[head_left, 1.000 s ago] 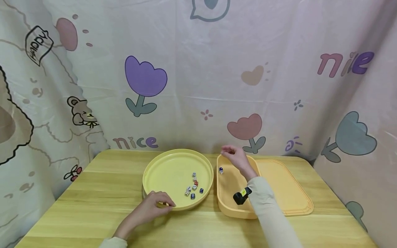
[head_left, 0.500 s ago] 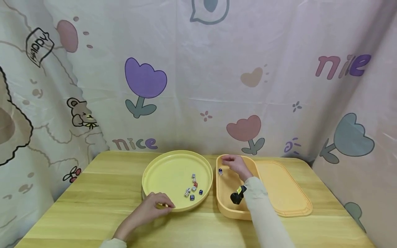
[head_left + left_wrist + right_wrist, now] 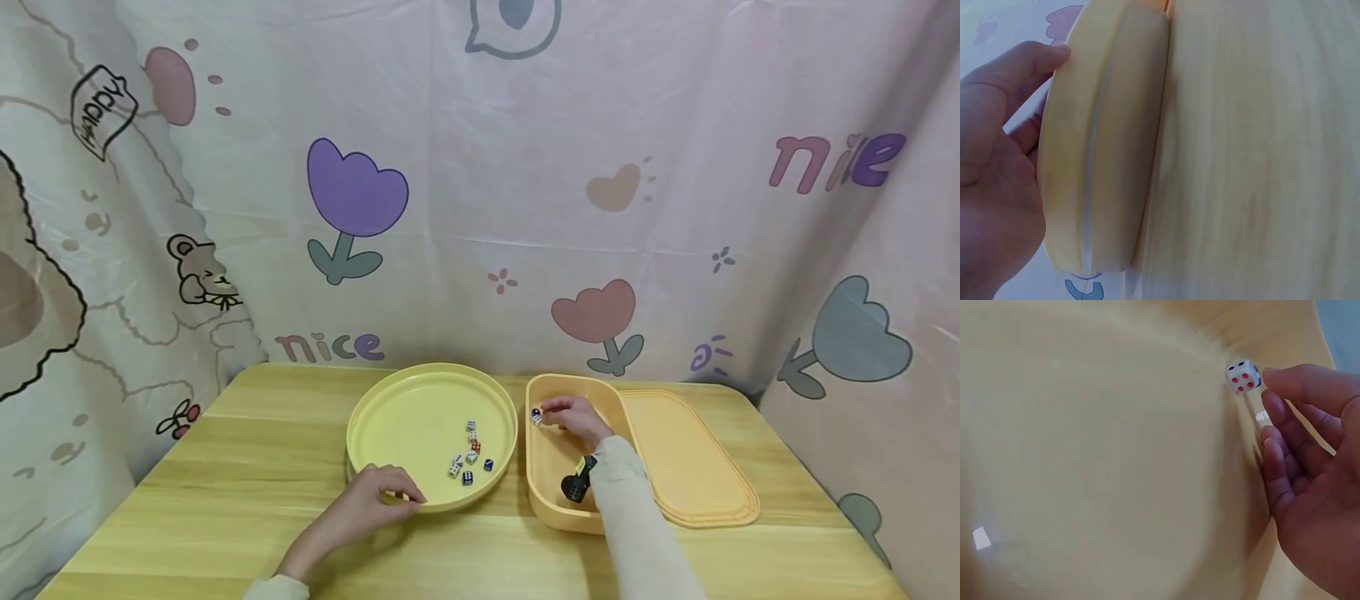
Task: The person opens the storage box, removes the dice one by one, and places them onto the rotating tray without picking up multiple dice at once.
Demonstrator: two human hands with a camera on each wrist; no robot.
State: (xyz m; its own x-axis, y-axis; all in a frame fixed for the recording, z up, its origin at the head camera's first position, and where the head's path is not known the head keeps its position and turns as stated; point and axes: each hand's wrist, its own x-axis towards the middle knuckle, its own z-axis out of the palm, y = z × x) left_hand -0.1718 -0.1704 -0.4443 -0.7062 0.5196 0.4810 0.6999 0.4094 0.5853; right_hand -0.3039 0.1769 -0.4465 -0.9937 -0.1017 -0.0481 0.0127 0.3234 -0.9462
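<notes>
In the head view, my left hand (image 3: pixel 371 504) grips the near rim of a round yellow tray (image 3: pixel 405 417). The left wrist view has its thumb on the tray's outer side wall. Several small dice lie in the tray's right half: white ones (image 3: pixel 453 469), a red one (image 3: pixel 476 447) and dark blue ones (image 3: pixel 467 478). My right hand (image 3: pixel 577 419) reaches inside an orange box (image 3: pixel 566 518). By the box's left wall sit a blue die (image 3: pixel 536 412) and a white die (image 3: pixel 1242 378), close together. The right thumb and fingertips are right beside them, fingers loosely bent; no die shows between them.
An orange lid (image 3: pixel 690 454) lies flat to the right of the box. All stand on a wooden table (image 3: pixel 247 450), with a printed curtain (image 3: pixel 450 208) behind its far edge. A black camera (image 3: pixel 576 486) hangs from the right wrist over the box.
My right hand has come down from above the box's far rim into the box, beside the two dice. The left hand stays at the tray's rim, and the tray's dice have not moved.
</notes>
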